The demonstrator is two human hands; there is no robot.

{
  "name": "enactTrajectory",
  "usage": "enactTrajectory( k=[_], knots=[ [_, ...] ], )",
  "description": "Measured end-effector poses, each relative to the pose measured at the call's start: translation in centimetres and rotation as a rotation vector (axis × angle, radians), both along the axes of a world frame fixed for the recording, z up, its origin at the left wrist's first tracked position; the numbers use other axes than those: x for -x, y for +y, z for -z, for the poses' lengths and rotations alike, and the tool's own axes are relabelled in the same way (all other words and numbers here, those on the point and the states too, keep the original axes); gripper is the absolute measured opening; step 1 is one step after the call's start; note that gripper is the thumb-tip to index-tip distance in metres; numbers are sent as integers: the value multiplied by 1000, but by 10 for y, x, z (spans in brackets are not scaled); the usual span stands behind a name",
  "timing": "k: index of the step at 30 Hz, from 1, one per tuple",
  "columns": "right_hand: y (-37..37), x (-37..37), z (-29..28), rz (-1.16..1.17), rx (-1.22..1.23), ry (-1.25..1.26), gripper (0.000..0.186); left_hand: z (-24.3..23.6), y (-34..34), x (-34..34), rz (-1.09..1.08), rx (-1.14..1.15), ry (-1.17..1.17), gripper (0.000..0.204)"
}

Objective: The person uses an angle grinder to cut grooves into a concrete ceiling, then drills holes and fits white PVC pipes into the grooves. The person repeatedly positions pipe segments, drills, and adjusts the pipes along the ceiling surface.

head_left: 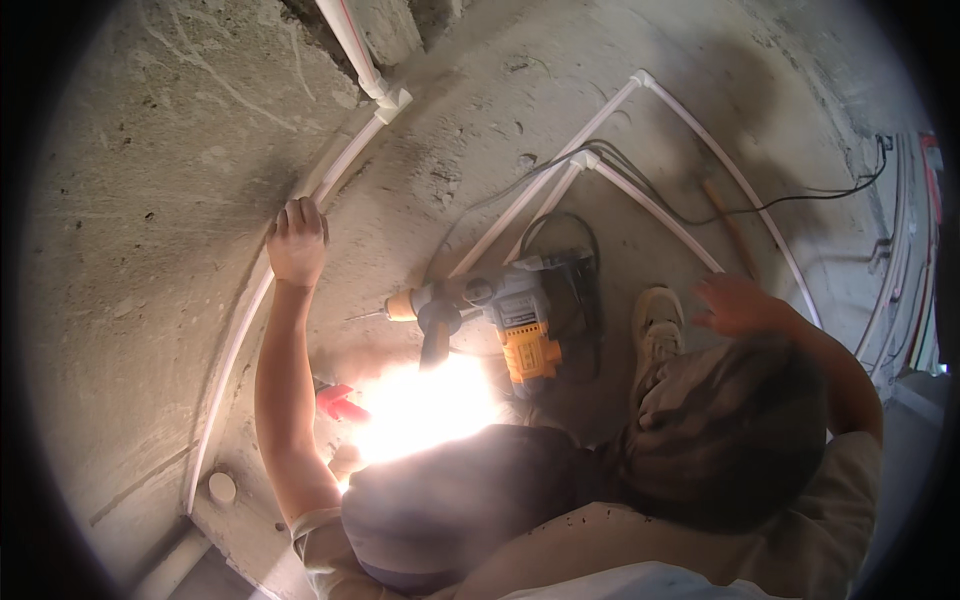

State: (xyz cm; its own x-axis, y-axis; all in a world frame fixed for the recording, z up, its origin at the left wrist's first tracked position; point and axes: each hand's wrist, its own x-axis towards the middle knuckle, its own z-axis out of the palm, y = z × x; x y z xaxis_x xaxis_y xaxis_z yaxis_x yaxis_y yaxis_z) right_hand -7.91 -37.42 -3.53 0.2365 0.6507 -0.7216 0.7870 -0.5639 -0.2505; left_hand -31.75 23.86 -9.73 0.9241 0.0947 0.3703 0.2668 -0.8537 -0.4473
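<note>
Dark-clad knees (450, 500) nearest, I find the white pipe (350, 160) along the wall's (160, 260) foot, apparently already jointed at its fitting (393, 104), left grip (298, 240) curled closed over it, right grip (735, 305) spread, remaining work indeterminable.

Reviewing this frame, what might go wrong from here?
1. The left hand is at the wall-side pipe; uneven pressure there might shift it.
2. The hammer drill lies with its bit pointing toward the left forearm; a careless sweep of that arm could scrape against it.
3. The dark cable crosses other white pipes in this view; a tug might snag them, though contact cannot be confirmed.
</note>
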Motion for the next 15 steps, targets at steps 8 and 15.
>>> enactTrajectory(
  k=[8, 15],
  knots=[
    [184, -22, -109, 136, -1068, 49, 85, -9, 12, 1, -41, 30, 132, 11],
    [369, -47, -211, 10, -1584, -265, 47, -4, 11, -6, -9, 60, 76, 11]
  ],
)
